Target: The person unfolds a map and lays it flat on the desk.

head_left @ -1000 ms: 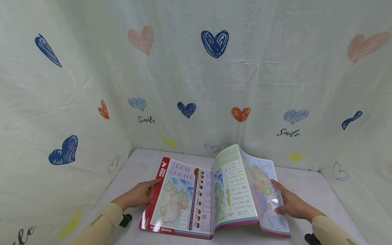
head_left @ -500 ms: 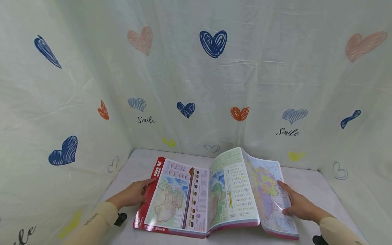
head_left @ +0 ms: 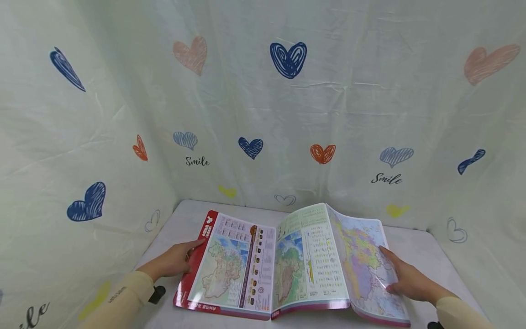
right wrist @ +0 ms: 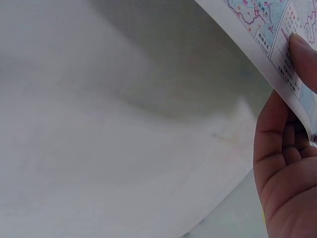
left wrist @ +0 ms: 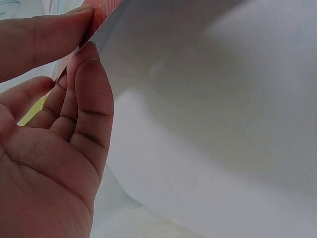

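Note:
A partly unfolded glossy map spreads over the table, its left panel edged in red and white. Its middle panel slopes up to a raised fold, while the right panel carries a colourful map. At the red left edge, my left hand pinches the sheet between thumb and fingers; the left wrist view shows this red edge in the grip. On the far side my right hand grips the right edge, thumb on the printed face and fingers curled beneath, as the right wrist view shows.
The white tabletop extends behind and beside the map. A pale curtain printed with hearts and "Smile" closes in the back and both sides. Both forearms wear beige sleeves.
My hands have moved apart, the left one leftward and the right one to the right and slightly down. The map has opened wider, and its raised fold has sunk and shifted right.

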Tool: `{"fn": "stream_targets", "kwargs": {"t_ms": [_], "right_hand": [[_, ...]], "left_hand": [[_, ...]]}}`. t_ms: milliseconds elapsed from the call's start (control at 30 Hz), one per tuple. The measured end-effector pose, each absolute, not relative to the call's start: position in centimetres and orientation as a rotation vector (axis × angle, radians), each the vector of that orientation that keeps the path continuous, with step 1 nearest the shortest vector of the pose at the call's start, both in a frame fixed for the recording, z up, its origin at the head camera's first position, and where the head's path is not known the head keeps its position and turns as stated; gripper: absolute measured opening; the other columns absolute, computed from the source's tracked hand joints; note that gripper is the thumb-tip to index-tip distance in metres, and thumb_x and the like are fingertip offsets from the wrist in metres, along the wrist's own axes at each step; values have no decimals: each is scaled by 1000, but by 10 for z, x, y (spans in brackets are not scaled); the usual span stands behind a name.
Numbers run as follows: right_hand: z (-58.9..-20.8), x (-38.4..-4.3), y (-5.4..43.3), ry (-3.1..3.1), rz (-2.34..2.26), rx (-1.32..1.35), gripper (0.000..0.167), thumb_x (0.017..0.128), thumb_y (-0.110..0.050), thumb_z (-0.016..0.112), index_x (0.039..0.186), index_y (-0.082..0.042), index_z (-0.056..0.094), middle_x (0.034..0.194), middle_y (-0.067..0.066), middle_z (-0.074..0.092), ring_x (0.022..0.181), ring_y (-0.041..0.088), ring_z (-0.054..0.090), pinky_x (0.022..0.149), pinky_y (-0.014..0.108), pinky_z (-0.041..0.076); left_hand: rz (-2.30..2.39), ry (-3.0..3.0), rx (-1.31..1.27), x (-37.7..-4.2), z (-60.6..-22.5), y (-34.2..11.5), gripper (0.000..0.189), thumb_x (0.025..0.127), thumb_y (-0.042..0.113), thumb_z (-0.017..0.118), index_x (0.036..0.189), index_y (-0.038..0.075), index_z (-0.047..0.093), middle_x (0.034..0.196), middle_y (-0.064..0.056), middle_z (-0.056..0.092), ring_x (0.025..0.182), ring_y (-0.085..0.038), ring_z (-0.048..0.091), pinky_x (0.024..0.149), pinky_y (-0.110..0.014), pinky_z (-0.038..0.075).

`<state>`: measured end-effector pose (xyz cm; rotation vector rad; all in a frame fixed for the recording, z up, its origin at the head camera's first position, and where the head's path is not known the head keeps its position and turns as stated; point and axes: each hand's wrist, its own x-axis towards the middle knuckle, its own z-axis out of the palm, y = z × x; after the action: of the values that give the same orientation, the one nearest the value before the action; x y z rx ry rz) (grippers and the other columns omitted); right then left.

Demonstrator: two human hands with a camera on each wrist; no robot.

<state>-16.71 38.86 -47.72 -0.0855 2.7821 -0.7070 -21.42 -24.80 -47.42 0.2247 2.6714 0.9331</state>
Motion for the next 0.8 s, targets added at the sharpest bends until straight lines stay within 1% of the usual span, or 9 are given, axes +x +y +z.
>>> {"fn": "stream_targets", "kwargs": {"t_ms": [233, 367, 500, 667, 800], "right_hand": [[-477, -162, 393, 2823, -681, -132, 114, 66, -13, 88, 153, 6, 16, 142, 45, 30, 121, 62, 42, 96, 69, 35], [-478, -157, 399, 2864, -663, -188, 111, 66, -10, 87, 151, 8, 18, 139, 46, 34, 117, 62, 46, 94, 69, 38], [-480, -154, 406, 2880, -642, -213, 111, 65, -10, 87, 150, 9, 18, 138, 47, 35, 114, 62, 48, 92, 69, 39], [-482, -153, 412, 2840, -625, -144, 113, 64, -13, 88, 151, 8, 17, 139, 47, 34, 116, 63, 45, 92, 70, 38], [-486, -151, 416, 2840, -586, -123, 114, 63, -11, 88, 150, 8, 18, 135, 47, 38, 112, 62, 49, 91, 69, 39]], "left_hand": [[938, 2661, 213, -215, -474, -253, 86, 72, -3, 83, 149, 5, 45, 114, -12, 60, 89, -22, 54, 67, -34, 55], [947, 2659, 215, -216, -474, -256, 85, 72, -4, 82, 148, 4, 45, 111, -12, 60, 88, -23, 54, 67, -34, 55], [936, 2666, 214, -217, -474, -259, 84, 73, -4, 82, 148, 3, 45, 110, -11, 60, 87, -22, 54, 67, -34, 55], [923, 2668, 222, -218, -474, -261, 84, 73, -6, 80, 148, 1, 44, 108, -11, 61, 83, -21, 55, 65, -34, 54], [921, 2668, 220, -218, -474, -263, 84, 73, -7, 79, 148, 1, 44, 102, -10, 60, 81, -21, 55, 63, -33, 53]]}}
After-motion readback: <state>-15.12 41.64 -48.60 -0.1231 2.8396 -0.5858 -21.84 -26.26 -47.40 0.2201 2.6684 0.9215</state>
